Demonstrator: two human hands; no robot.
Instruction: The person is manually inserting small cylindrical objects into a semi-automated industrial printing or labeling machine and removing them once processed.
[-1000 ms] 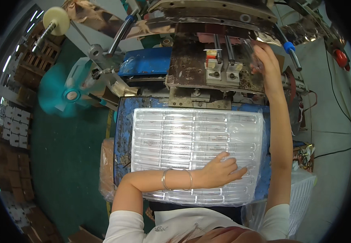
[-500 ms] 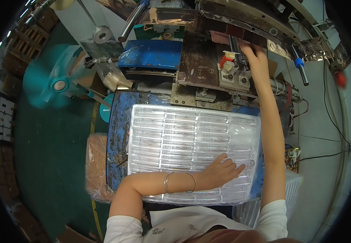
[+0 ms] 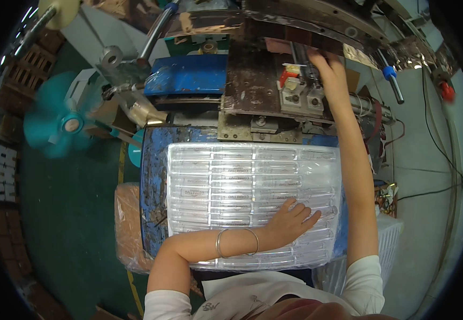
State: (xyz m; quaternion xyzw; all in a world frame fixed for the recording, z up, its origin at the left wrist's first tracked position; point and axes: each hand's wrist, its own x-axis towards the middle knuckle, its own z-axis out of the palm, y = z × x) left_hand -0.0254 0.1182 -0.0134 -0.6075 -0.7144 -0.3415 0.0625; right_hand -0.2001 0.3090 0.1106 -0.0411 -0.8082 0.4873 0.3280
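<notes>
My left hand (image 3: 293, 224), with metal bangles at the wrist, rests open with bent fingers over a plastic tray (image 3: 194, 162) of clear printed tubes on a worn blue work surface (image 3: 154, 176). My right hand (image 3: 330, 69) reaches up into the machine (image 3: 247, 96), fingers curled beside metal rods on a small fixture (image 3: 298, 96) with a red piece (image 3: 287, 76). What its fingers hold is hidden and too small to make out.
A blurred teal fan (image 3: 50, 112) stands at left, above a green floor (image 3: 71, 213). A wrapped brown package (image 3: 130, 224) sits left of the tray, more white trays (image 3: 381, 240) at lower right. A blue plate (image 3: 183, 74), blue-ended rods (image 3: 389, 74) and cables (image 3: 434, 144) surround the machine.
My right hand has moved left and inward onto the fixture's rods from their right side. My left hand stays over the tray. The view has shifted slightly.
</notes>
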